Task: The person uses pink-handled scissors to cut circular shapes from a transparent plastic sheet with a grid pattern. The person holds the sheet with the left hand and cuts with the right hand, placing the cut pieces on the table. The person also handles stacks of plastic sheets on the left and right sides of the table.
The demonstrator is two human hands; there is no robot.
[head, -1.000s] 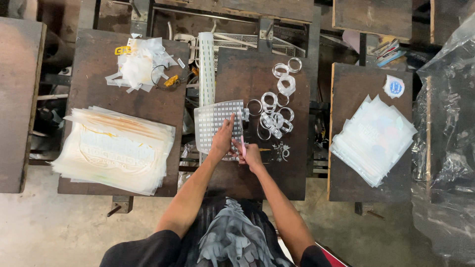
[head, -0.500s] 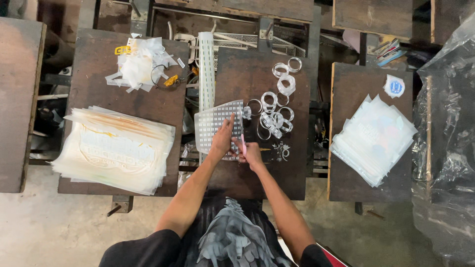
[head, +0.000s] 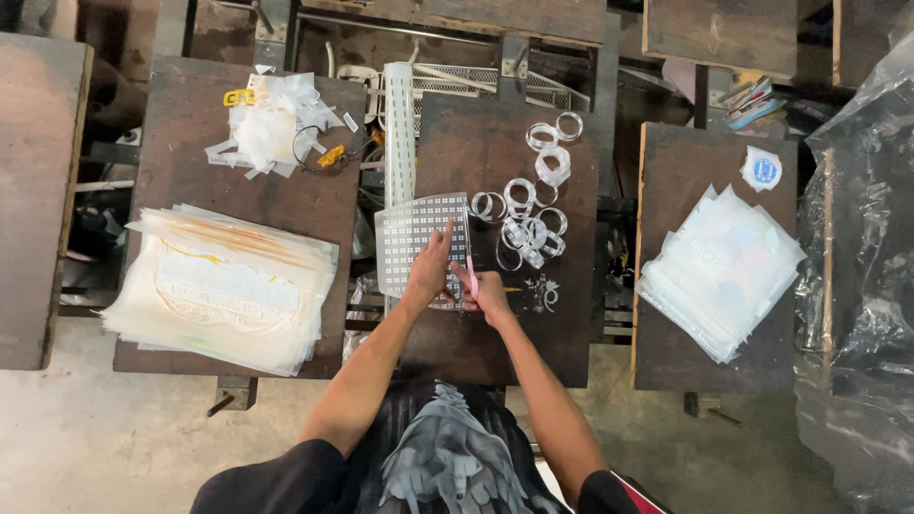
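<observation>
Dark worktable [head: 562, 333] | tape rings [head: 528, 224] beside gridded sheet [head: 409, 238] | left hand [head: 430, 271] on sheet

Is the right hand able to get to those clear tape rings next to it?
Probably yes. The right hand sits just below the clear tape rings on the same dark table, with nothing between them, though it already holds a pink tool.

Several dark wooden benches stand side by side. The left bench [head: 190, 114] carries a stack of sheets [head: 224, 286] and plastic scraps [head: 271, 124]. The middle bench [head: 562, 314] holds a dotted sheet [head: 409, 233] and clear rings [head: 528, 214]. The right bench [head: 671, 162] bears another pile [head: 719, 266].
</observation>
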